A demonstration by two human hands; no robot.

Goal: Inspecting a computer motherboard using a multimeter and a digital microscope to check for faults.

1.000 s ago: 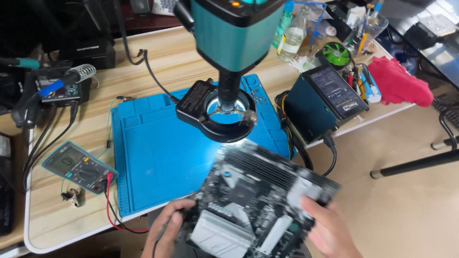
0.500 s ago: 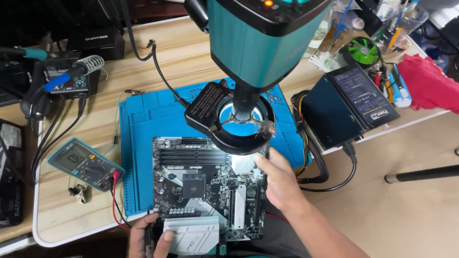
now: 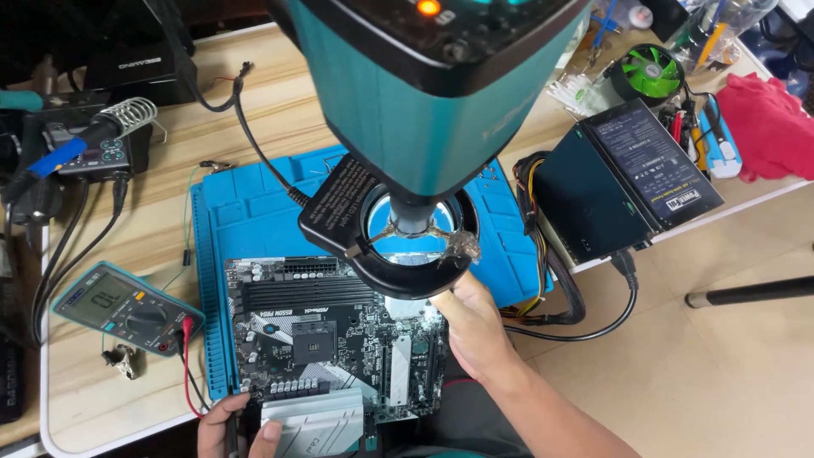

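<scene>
Fingers of the right hand were closed on the right edge of a black rectangular computer motherboard, just under a black ring light mounted on a large teal microscope head. The left hand was seen at the bottom edge of the frame, its fingers curled on the board's near left corner, beside a silver-grey heatsink cover. The motherboard lay low and centre in the frame, resting on a blue silicone work mat spread over a light wooden desk, with its near edge overhanging the desk. A teal digital multimeter with red and black leads was placed at the lower left, well apart from the board. A dark rectangular power supply unit was set to the right of the mat, a red cloth at the upper right, and a blue-handled soldering iron in a coiled stand at the upper left.
</scene>
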